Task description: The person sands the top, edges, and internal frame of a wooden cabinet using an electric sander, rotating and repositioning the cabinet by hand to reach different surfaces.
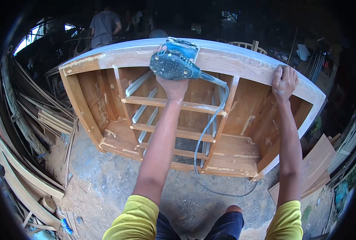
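Observation:
My left hand [173, 85] is wrapped round a blue electric sander [174, 64], which is spotted with pale dust. The sander's pad rests against the top front rail of a wooden cabinet [126, 59]. From the tool a grey-blue power cord [210, 124] droops across the cabinet's open front to the floor. Over at the right, my right hand [285, 82] is closed over the cabinet's top edge, its fingertips partly hidden. Pale filler patches mark the wood, and the middle bay has crosspieces and white drawer runners [138, 85].
Curved wood strips [30, 176] are piled at the left. A wooden panel [312, 164] leans at the right. Dust and scraps lie on the concrete floor [106, 188]. Behind the cabinet, another person [105, 28] stands facing away.

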`<state>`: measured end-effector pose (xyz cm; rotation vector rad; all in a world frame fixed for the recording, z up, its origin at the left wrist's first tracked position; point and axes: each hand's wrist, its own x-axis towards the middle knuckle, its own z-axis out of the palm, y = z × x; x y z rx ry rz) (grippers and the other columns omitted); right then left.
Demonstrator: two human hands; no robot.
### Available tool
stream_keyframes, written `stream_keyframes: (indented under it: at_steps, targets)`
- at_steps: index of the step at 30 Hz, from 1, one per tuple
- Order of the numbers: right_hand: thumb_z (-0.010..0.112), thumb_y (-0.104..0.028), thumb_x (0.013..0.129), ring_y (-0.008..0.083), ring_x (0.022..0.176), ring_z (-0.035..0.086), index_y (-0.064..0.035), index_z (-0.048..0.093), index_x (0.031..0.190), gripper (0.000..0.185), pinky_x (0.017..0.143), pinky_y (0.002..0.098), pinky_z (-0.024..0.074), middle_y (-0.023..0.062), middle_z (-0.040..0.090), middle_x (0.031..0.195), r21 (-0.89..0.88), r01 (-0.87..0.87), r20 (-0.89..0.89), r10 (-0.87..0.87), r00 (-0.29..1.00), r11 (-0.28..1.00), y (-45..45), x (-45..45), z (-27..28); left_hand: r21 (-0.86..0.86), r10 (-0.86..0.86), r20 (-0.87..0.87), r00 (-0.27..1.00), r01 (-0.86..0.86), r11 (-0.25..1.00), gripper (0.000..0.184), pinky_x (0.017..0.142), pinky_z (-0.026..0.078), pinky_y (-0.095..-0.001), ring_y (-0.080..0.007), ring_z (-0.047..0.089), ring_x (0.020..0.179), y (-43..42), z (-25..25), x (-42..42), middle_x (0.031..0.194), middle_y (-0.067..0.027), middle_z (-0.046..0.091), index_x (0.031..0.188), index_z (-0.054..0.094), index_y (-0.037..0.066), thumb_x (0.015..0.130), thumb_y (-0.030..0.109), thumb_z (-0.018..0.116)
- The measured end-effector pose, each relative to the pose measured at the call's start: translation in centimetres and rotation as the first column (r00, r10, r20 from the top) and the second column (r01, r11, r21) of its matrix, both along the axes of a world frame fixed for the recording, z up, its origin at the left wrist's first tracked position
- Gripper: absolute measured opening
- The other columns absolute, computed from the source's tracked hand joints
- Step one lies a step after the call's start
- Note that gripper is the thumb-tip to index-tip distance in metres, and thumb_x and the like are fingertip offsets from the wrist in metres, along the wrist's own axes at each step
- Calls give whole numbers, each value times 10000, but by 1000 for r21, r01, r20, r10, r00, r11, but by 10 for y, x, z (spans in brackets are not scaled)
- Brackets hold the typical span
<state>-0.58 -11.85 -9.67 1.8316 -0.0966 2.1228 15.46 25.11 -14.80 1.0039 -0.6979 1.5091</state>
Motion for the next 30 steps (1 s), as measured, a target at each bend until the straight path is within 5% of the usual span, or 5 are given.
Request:
stream_keyframes:
  at_steps: [5,11,18,20,30]
  targets:
    - [608,-231,1075,331,1026,652,-76,735,1075,200,998,468,459,109,699,1010,-29,-84,-21,83,996,996,-13,-2,-1,151,-57,-35,998,62,987,1008,1328,132,-630,-363,380,1596,-92,-2,-55,1586,-74,540,1522,523,193,664,365,1022]
    - [598,-186,1089,324,1017,651,-75,735,1109,177,982,456,460,106,698,1014,-56,-100,-86,95,992,993,-15,-12,2,227,8,-33,999,-1,974,937,1308,209,-601,-352,406,1568,-66,-3,-60,1579,-118,540,1511,536,122,724,326,1002]
    - [612,-221,1085,345,985,631,-71,706,1052,180,952,468,458,117,667,987,-40,-50,-58,48,997,998,-6,-3,1,-210,56,-191,980,-96,973,644,1112,498,-460,-345,688,1212,65,-12,26,1344,-202,709,1357,645,-40,876,260,950]
    - [614,-232,1085,349,979,626,-71,705,1045,189,950,472,457,119,662,984,-25,-20,-51,19,999,999,-4,-1,1,-418,-190,-225,956,81,905,608,1065,528,-459,-320,713,1149,88,-14,32,1275,-193,743,1333,667,-61,895,257,944]
    - [599,-249,1085,341,1019,630,-63,711,1054,219,982,467,458,119,666,1020,-12,-14,-60,13,998,1000,-7,2,2,-115,131,-74,989,-139,984,803,1163,444,-486,-362,646,1277,40,-9,13,1372,-204,666,1421,576,-36,818,298,988]
